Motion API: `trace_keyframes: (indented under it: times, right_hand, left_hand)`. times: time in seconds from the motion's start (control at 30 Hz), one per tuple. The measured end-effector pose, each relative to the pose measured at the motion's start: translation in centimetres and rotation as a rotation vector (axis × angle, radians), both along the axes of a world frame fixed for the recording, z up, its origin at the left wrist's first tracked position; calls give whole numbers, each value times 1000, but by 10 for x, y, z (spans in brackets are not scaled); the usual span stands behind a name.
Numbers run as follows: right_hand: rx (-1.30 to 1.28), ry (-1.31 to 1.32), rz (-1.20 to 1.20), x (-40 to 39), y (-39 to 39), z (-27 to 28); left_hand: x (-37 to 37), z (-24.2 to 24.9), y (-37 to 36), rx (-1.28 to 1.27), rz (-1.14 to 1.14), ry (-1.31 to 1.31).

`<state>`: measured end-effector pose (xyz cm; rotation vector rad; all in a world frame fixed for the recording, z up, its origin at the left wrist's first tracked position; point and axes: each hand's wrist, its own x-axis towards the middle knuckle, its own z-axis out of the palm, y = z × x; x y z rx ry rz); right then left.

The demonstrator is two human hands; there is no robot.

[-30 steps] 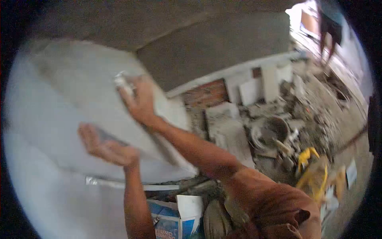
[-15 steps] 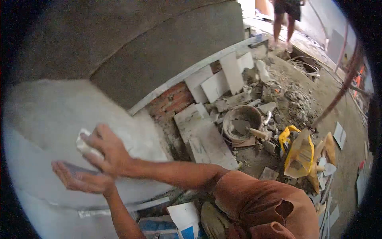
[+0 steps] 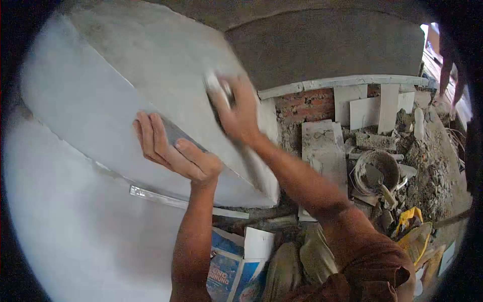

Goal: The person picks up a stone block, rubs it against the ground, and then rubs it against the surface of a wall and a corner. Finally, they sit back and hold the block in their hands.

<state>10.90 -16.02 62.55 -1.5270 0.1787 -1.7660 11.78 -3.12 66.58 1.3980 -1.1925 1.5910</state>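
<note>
My right hand [image 3: 239, 108] is closed around a small white pad [image 3: 217, 89], blurred by motion, over the grey plastered upper face [image 3: 166, 55] of a wall corner. Lower and to the left, my left hand [image 3: 173, 153] lies along that corner's edge, its fingers stretched out and its thumb apart. A dark grey strip shows between this thumb and the fingers; I cannot tell whether it is a held thing or a shadow. Beneath the edge runs a smooth white face [image 3: 100, 95]. A pale strip [image 3: 166, 197] follows its lower side.
A mortar bucket [image 3: 376, 173] stands among rubble at the right, a tool handle leaning at its rim. Stained boards [image 3: 322, 151] and white tiles [image 3: 365, 113] lean by exposed brick [image 3: 307, 105]. Near my knees is a blue-and-white printed box [image 3: 226, 274]. A yellow bag [image 3: 415, 241] lies farther right.
The view has swung left, so the bucket and rubble sit farther right. My right hand with the pad has moved away from my left hand, farther up the grey face.
</note>
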Motion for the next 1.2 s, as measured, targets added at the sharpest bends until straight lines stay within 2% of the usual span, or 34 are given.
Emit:
trace_keyframes:
  times: [0.07,0.1,0.17,0.2,0.23,0.3,0.37,0.43,0.57,0.63,0.67,0.77,0.8,0.9,0.93,0.97,1.03,1.07,1.17,1.2]
  right_hand:
    - [33,-81,-89,36,-39,59]
    - [41,-78,-81,32,-35,60]
    - [43,-105,12,19,-18,60]
    - [-46,-113,-18,3,5,28]
    - [-38,10,85,-25,28,4]
    - [-102,-149,185,-26,27,10]
    - [-41,-90,-51,19,-22,35]
    - [22,-133,-59,40,-56,68]
    - [-10,-89,-46,-3,12,26]
    - [-78,-39,102,-25,27,16]
    - [-98,35,-68,-11,9,26]
    - [64,106,-109,34,-53,59]
    - [31,30,-96,35,-49,50]
    - [-58,107,50,-30,26,0]
    - [-62,68,171,-44,39,-8]
    - [-81,54,166,-34,28,0]
    - [-32,52,-1,-2,-6,24]
    - [49,83,4,16,-33,44]
    - [47,145,1,8,-30,50]
    - [-52,98,-30,-7,-8,37]
  left_hand:
    - [0,0,2,-3,-19,-17]
    - [-2,-2,3,4,-11,-14]
    - [-4,1,2,-8,-2,-2]
    - [-3,2,1,-22,-3,-15]
    - [-1,0,2,-11,-38,-18]
    - [5,2,0,-7,-56,-20]
    - [1,1,2,3,-15,-43]
    - [0,-2,3,18,-61,-28]
    - [1,-1,5,6,-32,-30]
    - [2,2,0,2,-27,-27]
    - [2,1,0,-4,-40,-19]
    - [-4,-1,2,10,-18,-17]
    - [-3,1,2,28,7,-33]
    - [-1,-1,3,26,20,-9]
    - [-1,-3,2,14,3,-4]
    - [0,-1,0,-4,-1,-19]
    - [-1,-2,1,0,-49,-1]
    - [-2,-2,0,-14,-47,16]
    - [-3,-2,-2,-26,-28,-4]
    - [-4,-1,0,-55,-24,-28]
